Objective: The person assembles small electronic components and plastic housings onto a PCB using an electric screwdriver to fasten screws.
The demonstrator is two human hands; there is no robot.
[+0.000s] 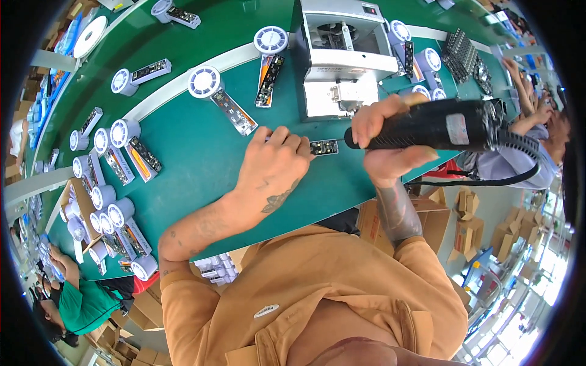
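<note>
- Our left hand [273, 160] lies flat-fingered on the green worktop [201, 152], fingertips pinning the small circuit board [324, 147].
- Our right hand [384, 143] is wrapped tight around the black power screwdriver [439, 125], held level with its tip at the board's edge.
- We judge the tip could skid off and nick our fingers, or push the board loose.

A factory assembly line is seen here. A long green tabletop [201, 152] is covered with rows of small white fans [204, 82] joined to bare circuit boards [234, 113]. A grey machine [342, 55] is set at the middle of the line. Other workers [82, 302] are seated along both ends, and cardboard boxes [467, 232] are stacked on the floor beside the line.
</note>
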